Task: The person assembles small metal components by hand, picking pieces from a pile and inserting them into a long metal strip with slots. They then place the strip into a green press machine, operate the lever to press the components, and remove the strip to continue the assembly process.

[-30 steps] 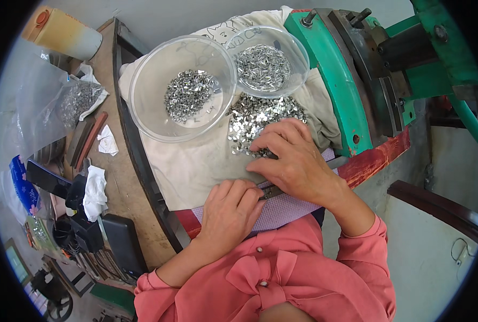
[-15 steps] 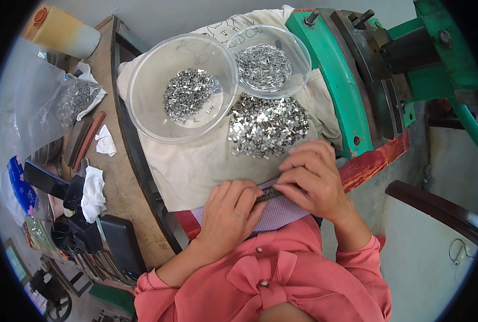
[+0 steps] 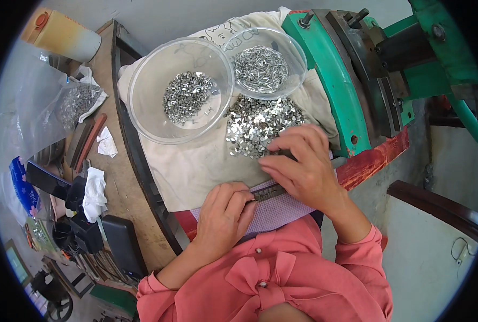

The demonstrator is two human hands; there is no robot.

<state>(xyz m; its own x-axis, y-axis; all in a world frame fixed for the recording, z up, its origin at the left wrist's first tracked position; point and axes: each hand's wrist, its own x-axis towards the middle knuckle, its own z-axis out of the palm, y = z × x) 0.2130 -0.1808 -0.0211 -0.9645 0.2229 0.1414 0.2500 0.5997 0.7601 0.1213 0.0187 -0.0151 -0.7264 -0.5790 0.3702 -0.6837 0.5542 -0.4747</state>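
My left hand [image 3: 223, 212] is closed on the left end of a narrow dark metal strip [image 3: 269, 193]. The strip lies over a purple checked cloth [image 3: 274, 212] at the table's near edge. My right hand [image 3: 306, 169] reaches over the strip to the near edge of a pile of small, flat, shiny metal pieces [image 3: 263, 123]. Its thumb and fingers are drawn together there; what sits between the tips is too small to make out. Behind the pile stand a large clear plastic bowl [image 3: 137, 115] of small metal bits and a smaller clear bowl [image 3: 302, 64] of thin metal pins.
A pale cloth [image 3: 169, 172] covers the work table. A green machine frame [image 3: 330, 86] with dark steel parts stands at the right on a red edge [image 3: 376, 161]. At the left, a wooden bench [image 3: 126, 209] carries paper scraps, a plastic bag [image 3: 40, 107] and a yellowish jug [image 3: 67, 35].
My right hand has left the strip and moved forward and left to the pile's edge. More of the strip now shows. My left hand has shifted slightly left, keeping hold of the strip.
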